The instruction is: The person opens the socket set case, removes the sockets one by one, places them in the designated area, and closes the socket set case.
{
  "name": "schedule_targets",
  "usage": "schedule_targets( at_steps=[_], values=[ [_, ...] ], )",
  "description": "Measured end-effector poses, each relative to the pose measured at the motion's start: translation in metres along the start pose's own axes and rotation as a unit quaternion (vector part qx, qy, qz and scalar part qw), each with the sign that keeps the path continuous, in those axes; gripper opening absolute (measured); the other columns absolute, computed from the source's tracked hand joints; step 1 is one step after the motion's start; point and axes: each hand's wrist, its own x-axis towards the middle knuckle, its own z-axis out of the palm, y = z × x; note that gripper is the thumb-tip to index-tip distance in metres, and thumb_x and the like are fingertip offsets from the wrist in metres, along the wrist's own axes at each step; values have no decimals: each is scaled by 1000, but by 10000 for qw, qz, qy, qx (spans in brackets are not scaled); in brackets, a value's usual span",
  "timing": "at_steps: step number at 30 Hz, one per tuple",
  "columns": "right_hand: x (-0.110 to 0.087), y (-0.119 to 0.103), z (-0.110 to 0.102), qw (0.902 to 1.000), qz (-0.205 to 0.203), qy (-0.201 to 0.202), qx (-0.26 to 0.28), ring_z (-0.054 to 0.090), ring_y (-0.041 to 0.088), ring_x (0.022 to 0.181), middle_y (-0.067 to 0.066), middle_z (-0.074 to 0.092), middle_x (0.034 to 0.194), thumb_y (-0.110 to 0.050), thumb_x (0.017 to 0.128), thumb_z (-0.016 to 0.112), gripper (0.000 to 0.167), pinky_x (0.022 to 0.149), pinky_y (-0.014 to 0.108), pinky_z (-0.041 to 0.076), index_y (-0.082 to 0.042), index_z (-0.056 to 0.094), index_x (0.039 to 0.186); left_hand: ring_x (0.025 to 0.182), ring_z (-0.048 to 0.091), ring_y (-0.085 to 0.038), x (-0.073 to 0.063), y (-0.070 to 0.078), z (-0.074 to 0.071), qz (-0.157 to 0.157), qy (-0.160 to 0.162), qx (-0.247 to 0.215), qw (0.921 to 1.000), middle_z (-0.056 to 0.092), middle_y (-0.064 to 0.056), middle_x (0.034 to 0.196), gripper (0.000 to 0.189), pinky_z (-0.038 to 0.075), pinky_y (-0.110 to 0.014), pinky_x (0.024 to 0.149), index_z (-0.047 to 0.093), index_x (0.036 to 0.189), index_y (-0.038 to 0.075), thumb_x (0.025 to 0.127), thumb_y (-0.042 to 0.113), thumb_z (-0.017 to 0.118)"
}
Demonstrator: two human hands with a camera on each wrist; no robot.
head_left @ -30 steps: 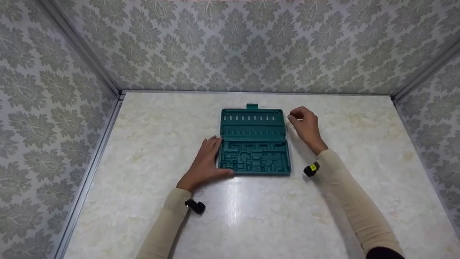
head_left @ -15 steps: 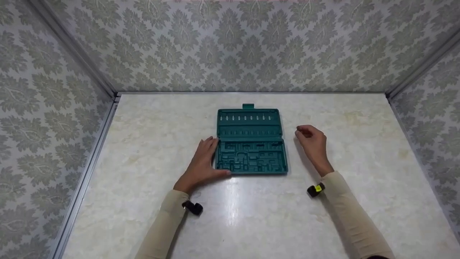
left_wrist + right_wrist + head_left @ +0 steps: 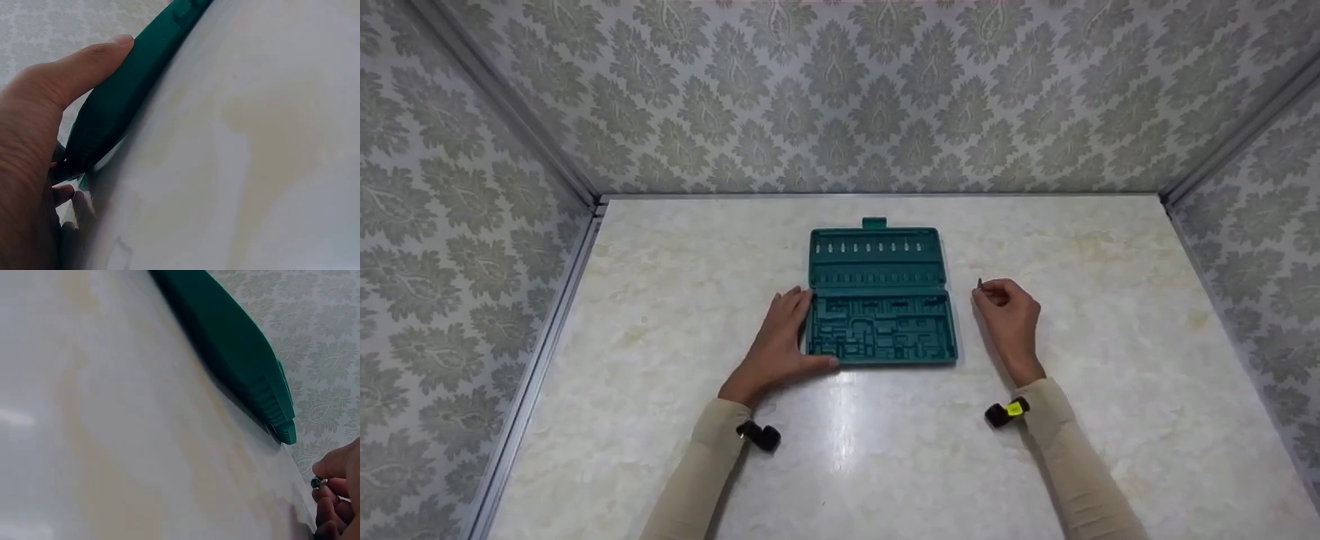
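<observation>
An open green plastic tool case [image 3: 883,360] lies on the table, with moulded hollows in its lower half and a row of small silver bits [image 3: 868,247] in its lid. My left hand [image 3: 778,337] rests at the case's near left corner, fingers fairly straight along the left side. Its thumb [image 3: 104,62] presses on the front wall in the left wrist view. Right of the case, my right hand [image 3: 1011,322] pinches a small dark metal screwdriver bit [image 3: 980,283] between thumb and forefinger. The bit's round metallic end shows in the right wrist view.
The pale marbled table [image 3: 660,337] is bounded by patterned walls [image 3: 840,97] at the back and both sides. A latch tab [image 3: 874,222] sticks out from the lid's far edge. Small black cameras [image 3: 1006,412] are worn on both wrists.
My right hand has drawn back from beside the lid toward me, and the bit now shows above its fingertips. The left hand stays on the case corner.
</observation>
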Motion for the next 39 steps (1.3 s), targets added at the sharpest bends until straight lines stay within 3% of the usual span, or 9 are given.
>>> schedule_targets(
  at_steps=[4,13,28,39],
  values=[
    [-1,-1,6,9996,-178,160,-174,65,23,85,14,77,100,-10,99,82,13,76,19,51,0,80,107,171,2,-36,0,0,0,-58,6,-53,10000,17,-15,183,137,6,-55,137,17,178,12,78,78,84],
    [-3,-2,10,9948,-518,381,-795,64,33,89,18,74,98,-8,101,78,13,81,41,51,3,78,105,171,-2,-34,-2,2,0,-103,-42,-80,9999,16,-10,184,137,8,-56,136,15,178,16,78,80,83],
    [-4,-2,12,9948,-281,396,-894,63,31,90,17,71,99,-11,102,77,13,83,41,51,2,77,106,171,-5,-31,-3,3,2,-258,-57,-126,9996,11,-5,185,137,8,-57,136,13,179,21,77,83,82],
    [-3,-1,12,9952,-408,392,-799,62,32,89,17,70,97,-11,101,78,12,83,43,51,2,78,102,171,1,-34,-2,2,-1,4,-64,20,10000,15,-12,184,141,5,-56,136,14,178,15,76,78,87]
  ],
)
